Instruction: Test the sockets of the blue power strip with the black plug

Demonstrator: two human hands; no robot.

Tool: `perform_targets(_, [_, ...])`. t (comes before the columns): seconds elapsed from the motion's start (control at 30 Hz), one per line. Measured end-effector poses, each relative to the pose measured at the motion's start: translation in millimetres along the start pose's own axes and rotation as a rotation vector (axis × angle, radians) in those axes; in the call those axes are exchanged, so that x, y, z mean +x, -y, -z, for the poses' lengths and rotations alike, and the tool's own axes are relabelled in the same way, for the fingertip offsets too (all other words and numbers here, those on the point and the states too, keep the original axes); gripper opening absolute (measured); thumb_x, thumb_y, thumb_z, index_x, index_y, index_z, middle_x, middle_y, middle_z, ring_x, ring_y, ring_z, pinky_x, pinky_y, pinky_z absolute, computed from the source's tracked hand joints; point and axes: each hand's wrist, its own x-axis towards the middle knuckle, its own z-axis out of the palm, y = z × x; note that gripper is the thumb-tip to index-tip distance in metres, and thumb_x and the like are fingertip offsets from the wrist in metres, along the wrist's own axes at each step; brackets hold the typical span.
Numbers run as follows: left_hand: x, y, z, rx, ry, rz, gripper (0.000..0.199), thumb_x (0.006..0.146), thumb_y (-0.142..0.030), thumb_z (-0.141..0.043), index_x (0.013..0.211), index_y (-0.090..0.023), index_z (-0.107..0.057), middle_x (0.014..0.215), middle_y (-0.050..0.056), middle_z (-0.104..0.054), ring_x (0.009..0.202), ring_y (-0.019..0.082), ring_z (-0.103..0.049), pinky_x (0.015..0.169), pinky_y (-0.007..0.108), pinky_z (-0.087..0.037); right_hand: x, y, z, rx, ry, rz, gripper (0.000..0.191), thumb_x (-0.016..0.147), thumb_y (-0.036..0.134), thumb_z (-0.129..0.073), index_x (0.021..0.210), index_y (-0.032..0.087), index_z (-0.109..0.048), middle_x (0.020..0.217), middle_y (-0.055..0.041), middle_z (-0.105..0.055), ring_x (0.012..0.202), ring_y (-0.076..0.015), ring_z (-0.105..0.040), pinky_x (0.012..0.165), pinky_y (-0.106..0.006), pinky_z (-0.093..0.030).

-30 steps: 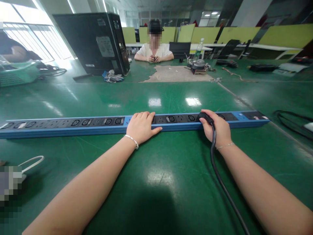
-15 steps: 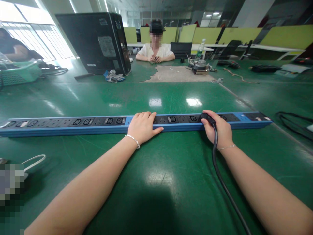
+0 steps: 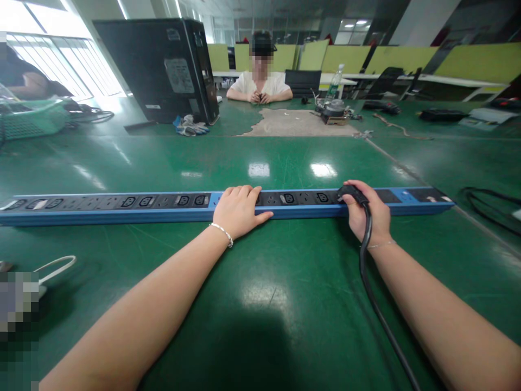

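Observation:
A long blue power strip (image 3: pixel 179 215) with black sockets lies across the green table. My left hand (image 3: pixel 239 210) rests over its middle, fingers on the top face and thumb along the front edge, gripping the strip. Farther right, my right hand (image 3: pixel 369 212) pinches a black plug (image 3: pixel 353 194) over the strip's sockets. The plug is tilted, and my fingers hide where its front end meets the strip. From it a thick black cable (image 3: pixel 372 293) runs down toward the bottom right.
A black computer case (image 3: pixel 158 70) and gloves (image 3: pixel 190 126) stand beyond the strip at the left. Across the table sits a person (image 3: pixel 259 87). A black cable (image 3: pixel 488 209) lies at the right, a white cord (image 3: pixel 61 262) at the left. A green basket (image 3: pixel 35 119) is far left.
My right hand has shifted slightly to the right with the plug and its cable, and the plug's angle has changed. My left hand stays in place on the strip.

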Motion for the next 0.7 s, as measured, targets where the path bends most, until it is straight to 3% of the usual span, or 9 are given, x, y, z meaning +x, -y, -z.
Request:
perform_targets(0.17, [0.0,0.2,-0.9,0.010,-0.010,-0.004,0.067,0.082,-0.064,-0.042,0.127,-0.015,-0.046,0.115,0.012,-0.059,0.107,0.028,-0.052,0.094,0.039,-0.034,-0.6,9.9,-2.1,0.037,-0.013,0.043,0.035,0.084,0.040,-0.050,0.115,0.025,-0.057,0.112,-0.0057,-0.065,0.100,-0.0238,-0.061,0.088,-0.039,-0.047])
perform_targets(0.4, [0.2,0.0,-1.4,0.003,-0.011,0.001,0.067,0.082,-0.064,-0.042,0.127,-0.015,-0.046,0.116,0.013,-0.058,0.108,0.028,-0.051,0.095,0.040,-0.034,-3.9,42.8,-14.0,0.055,0.206,0.182,0.036,0.086,0.042,-0.049,0.117,0.026,-0.057,0.112,-0.0054,-0.065,0.099,-0.0227,-0.062,0.087,-0.036,-0.049])
perform_targets(0.7, [-0.1,0.0,-1.2,0.000,-0.018,0.000,0.067,0.081,-0.063,-0.044,0.127,-0.015,-0.046,0.115,0.012,-0.059,0.108,0.028,-0.052,0.095,0.039,-0.034,-3.0,39.6,-16.5,0.134,0.167,0.074,0.034,0.084,0.041,-0.051,0.114,0.025,-0.058,0.111,-0.0040,-0.066,0.098,-0.0224,-0.062,0.089,-0.037,-0.049])
